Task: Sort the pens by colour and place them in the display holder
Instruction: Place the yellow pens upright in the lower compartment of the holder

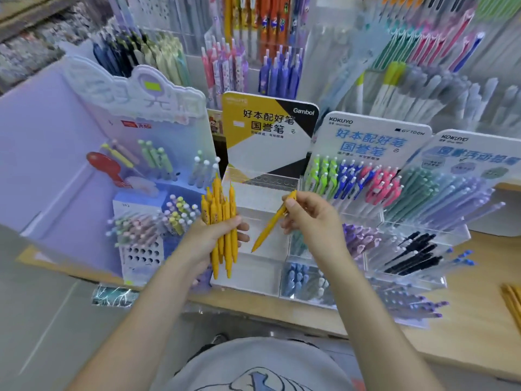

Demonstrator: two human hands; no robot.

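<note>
My left hand (210, 239) grips a bundle of several yellow pens (221, 221), held upright with their clicker ends up. My right hand (313, 218) pinches a single yellow pen (272, 222) near its top, the tip slanting down to the left. Both hands hover over the clear display holder (253, 275) with the yellow, white and black Gambol backboard (267, 136). The holder's compartments below the pens look empty, and a perforated strip runs along its back.
A purple pen stand (152, 193) with pastel pens stands to the left. To the right, a Kokuyo display (363, 176) holds green, blue and pink pens, and clear bins (408, 249) hold black, blue and purple pens. More yellow pens (513, 306) lie at the right edge of the wooden counter.
</note>
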